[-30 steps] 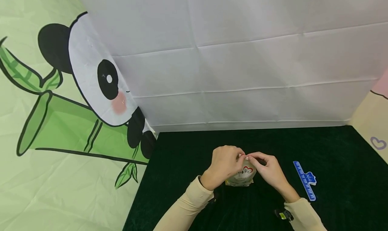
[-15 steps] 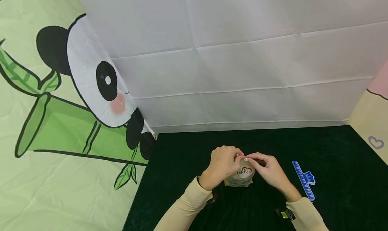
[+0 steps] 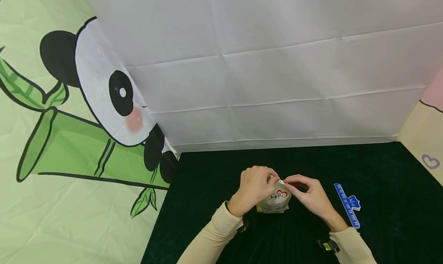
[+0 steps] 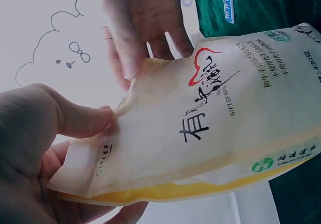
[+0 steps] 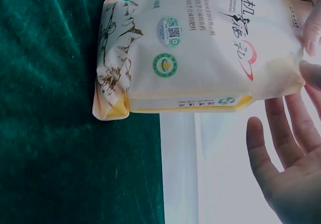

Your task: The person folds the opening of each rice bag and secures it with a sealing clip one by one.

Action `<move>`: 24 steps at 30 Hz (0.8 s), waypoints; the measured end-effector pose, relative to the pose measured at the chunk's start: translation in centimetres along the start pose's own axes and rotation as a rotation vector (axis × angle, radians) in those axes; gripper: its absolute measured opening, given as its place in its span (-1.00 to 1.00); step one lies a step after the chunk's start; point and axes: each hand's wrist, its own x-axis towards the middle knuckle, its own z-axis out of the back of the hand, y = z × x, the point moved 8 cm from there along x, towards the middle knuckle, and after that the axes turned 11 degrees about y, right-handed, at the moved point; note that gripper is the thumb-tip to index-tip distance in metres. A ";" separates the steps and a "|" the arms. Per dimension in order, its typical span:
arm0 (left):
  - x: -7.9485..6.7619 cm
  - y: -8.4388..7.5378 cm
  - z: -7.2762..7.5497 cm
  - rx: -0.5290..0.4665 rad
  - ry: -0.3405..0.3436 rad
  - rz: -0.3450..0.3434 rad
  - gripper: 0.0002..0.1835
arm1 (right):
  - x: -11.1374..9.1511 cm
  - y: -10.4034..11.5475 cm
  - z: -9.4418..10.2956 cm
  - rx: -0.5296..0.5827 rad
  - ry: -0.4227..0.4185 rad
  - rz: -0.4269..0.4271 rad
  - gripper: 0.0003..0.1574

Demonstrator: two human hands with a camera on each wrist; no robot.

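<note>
Cream in colour, a printed bag (image 3: 274,204) is stood upright on the dark green tabletop (image 3: 211,187), at the lower centre of the head view. Its top edge is pinched between the thumb and fingers of the left hand (image 3: 255,185), while its top right corner is gripped by those of the right hand (image 3: 308,196). A blue ruler (image 3: 347,205) is laid at lower right, apart from the bag.
</note>
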 end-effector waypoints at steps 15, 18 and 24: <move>0.3 -0.9 0.3 0.096 0.060 -0.003 -0.80 | -0.4 0.3 0.2 -0.067 -0.117 0.086 -0.79; 0.4 -1.2 0.2 0.112 0.083 -0.008 -0.79 | -0.4 0.4 0.3 -0.081 -0.132 0.110 -0.77; 0.6 -1.5 0.0 0.154 0.101 -0.017 -0.80 | -0.4 0.7 0.2 -0.075 -0.108 0.116 -0.79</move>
